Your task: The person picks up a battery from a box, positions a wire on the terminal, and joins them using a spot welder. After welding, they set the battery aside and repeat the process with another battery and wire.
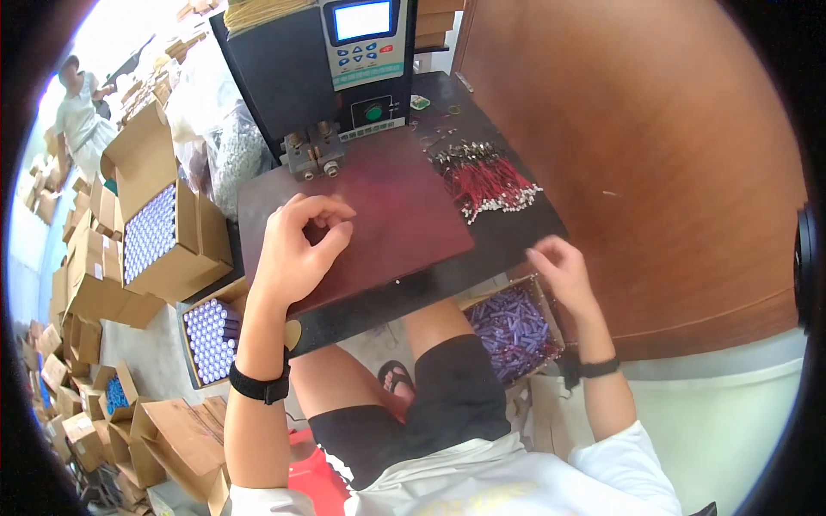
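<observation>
My left hand [303, 245] is above the dark red board [404, 219], just in front of the spot welder's metal electrode block [314, 159]. Its fingers curl loosely, with a gap between thumb and forefinger tips and nothing visible between them. Past the board's right edge, my right hand [564, 268] hovers by the table edge. Its fingers are bent and slightly blurred, so whether anything is in them cannot be seen. Nearest to it are a box of purple cylindrical cells [508, 327] below and a bundle of red wire leads with white connectors [490, 185] on the table.
The machine [284, 73] with a lit screen [363, 20] stands at the back. Cartons of upright cells [151, 232] [209, 340] sit at the left. A brown wooden panel [654, 172] bounds the right. Another person [83, 120] stands far left among stacked cartons.
</observation>
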